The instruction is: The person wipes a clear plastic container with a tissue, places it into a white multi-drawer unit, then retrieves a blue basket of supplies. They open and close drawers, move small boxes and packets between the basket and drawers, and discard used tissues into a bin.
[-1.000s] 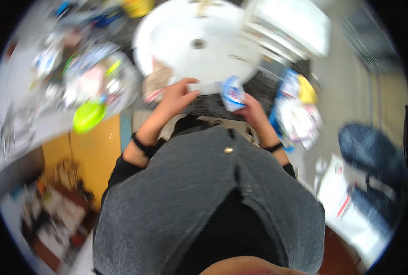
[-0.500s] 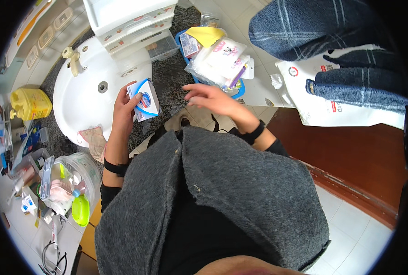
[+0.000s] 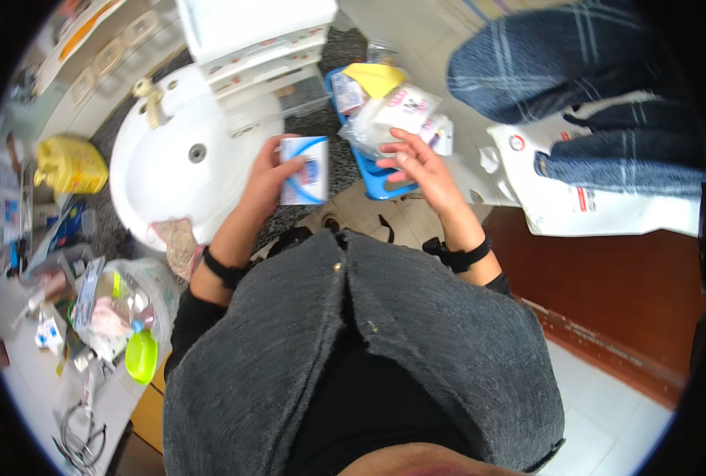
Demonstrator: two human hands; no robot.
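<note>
My left hand (image 3: 267, 182) is closed around a small white carton with blue swooshes (image 3: 315, 159), thumb lying across its front. The carton is upright above the dark speckled counter, beside the sink. To its right, my right hand (image 3: 421, 168) holds nothing; its fingers are spread and partly curled. That hand hovers over the near end of a blue plastic basket (image 3: 378, 187). In the basket lie clear and white plastic packages (image 3: 404, 109) and a yellow piece (image 3: 374, 79), perhaps a cloth or packet; whether my fingertips touch the packages I cannot tell.
A white washbasin (image 3: 166, 186) with a tap (image 3: 148, 97) is on the left, a cloth (image 3: 180, 242) over its rim. White stacked drawers (image 3: 262, 59) stand behind. A yellow jug (image 3: 71, 165) and a cluttered tub (image 3: 159, 289) sit far left. Blue plaid fabric (image 3: 539, 67) hangs right.
My left hand has carried the carton rightward and turned it from tilted to upright. My right hand has shifted right, its fingers now raised and spread. More of the basket's near end shows.
</note>
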